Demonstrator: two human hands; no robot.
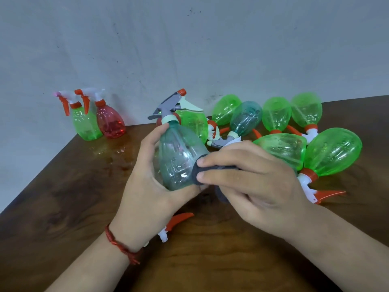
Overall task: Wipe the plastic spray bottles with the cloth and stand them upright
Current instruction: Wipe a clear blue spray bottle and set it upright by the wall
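Note:
My left hand (pixel 147 186) grips a teal spray bottle (pixel 177 159) with a grey trigger head, held upright above the table. My right hand (pixel 252 182) pinches a dark grey cloth (pixel 199 172) and presses it against the bottle's right side. Two bottles stand upright at the back left: a green bottle (pixel 85 123) and a red bottle (pixel 110 123). Several green bottles lie on their sides at the right, among them a large green bottle (pixel 334 152), with another teal bottle (pixel 245 119) among them.
The brown wooden table (pixel 63 197) meets a grey wall (pixel 189 49) at the back. A loose orange-and-white trigger head (pixel 174 225) lies under my left wrist. The table's left edge runs diagonally at the lower left.

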